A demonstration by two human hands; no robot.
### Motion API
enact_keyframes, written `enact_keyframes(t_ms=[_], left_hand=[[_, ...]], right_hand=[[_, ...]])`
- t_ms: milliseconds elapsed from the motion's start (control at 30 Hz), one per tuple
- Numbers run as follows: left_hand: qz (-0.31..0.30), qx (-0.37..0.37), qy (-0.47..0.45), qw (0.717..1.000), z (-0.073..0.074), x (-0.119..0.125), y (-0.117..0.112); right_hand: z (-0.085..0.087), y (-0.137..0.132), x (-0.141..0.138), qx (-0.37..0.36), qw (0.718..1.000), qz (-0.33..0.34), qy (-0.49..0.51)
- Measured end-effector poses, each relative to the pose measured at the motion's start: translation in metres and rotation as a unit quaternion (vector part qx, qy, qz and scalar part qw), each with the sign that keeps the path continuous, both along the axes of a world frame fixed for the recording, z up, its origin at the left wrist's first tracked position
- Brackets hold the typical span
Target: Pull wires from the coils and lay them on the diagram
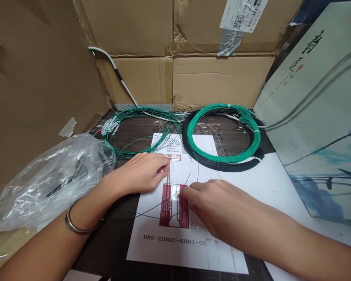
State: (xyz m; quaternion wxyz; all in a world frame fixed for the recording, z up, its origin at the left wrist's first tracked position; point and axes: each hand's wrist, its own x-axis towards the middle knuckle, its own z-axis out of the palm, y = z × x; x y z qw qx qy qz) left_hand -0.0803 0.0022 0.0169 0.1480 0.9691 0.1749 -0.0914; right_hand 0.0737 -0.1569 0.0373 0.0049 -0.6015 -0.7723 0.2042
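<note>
Between the left hand and right hand lies the red template.

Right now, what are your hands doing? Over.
Left hand pinching thin wire. Right hand pressing wire on red template. Green coil behind, clear.

A small improvised assembly station for wire or fibre work is indicated, more packing-room workshop than home. The dark wood-grain bench is walled in on the back and left by flattened cardboard cartons, one bearing a shipping label with a QR code. On the bench are laid coils of thin green wire and a green-and-black coil, a crumpled clear plastic bag, and a printed template sheet marked with the part code DRS-206DC-E001-01 and a red routing pattern.
</note>
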Motion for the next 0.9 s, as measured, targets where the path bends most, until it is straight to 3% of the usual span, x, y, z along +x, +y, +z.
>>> enact_keyframes(t_ms=[367, 567, 733, 900], left_hand=[[0.003, 0.038, -0.047, 0.998, 0.000, -0.002, 0.000], [-0.083, 0.026, -0.051, 0.995, 0.002, -0.001, -0.020], [-0.086, 0.045, 0.016, 0.995, 0.006, 0.000, -0.029], [-0.093, 0.087, 0.051, 0.991, 0.007, 0.005, -0.042]], right_hand=[[0.005, 0.006, 0.011, -0.020, 0.993, 0.030, 0.115], [0.009, 0.021, 0.041, 0.070, 0.994, -0.077, 0.030], [-0.006, 0.030, 0.050, 0.060, 0.995, -0.076, -0.029], [-0.011, 0.035, 0.045, 0.026, 0.995, -0.092, -0.004]])
